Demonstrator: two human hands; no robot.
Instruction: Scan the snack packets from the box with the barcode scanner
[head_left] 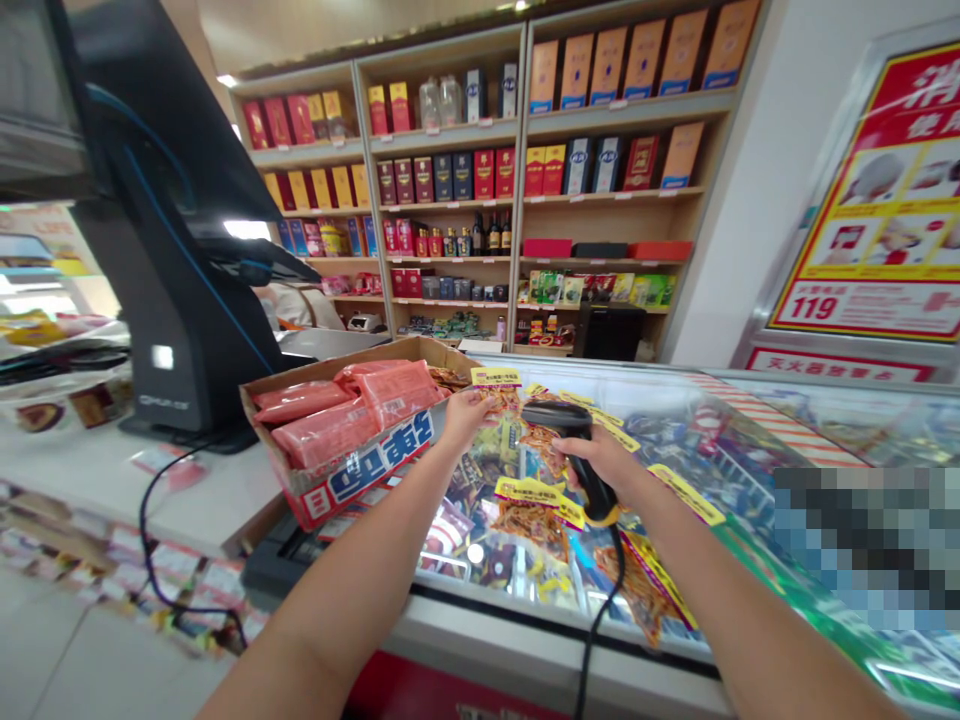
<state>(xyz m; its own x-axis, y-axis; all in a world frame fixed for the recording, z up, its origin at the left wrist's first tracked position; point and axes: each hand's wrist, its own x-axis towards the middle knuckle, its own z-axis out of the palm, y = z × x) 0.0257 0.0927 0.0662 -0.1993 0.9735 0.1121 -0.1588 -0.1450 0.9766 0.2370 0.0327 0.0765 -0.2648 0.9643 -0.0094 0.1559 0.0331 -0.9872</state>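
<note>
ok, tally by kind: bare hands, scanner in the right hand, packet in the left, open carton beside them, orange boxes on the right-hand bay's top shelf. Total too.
Hands, left hand plus right hand: 2
Scanner: 1
Packet: 1
Open carton: 1
Orange boxes: 6
Total: 11

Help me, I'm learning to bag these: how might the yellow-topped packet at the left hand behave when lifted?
The packet may sag, since below its yellow strip the body looks like thin, clear film. It is probably light, as the left hand seems to pinch it by the fingertips alone.
</note>
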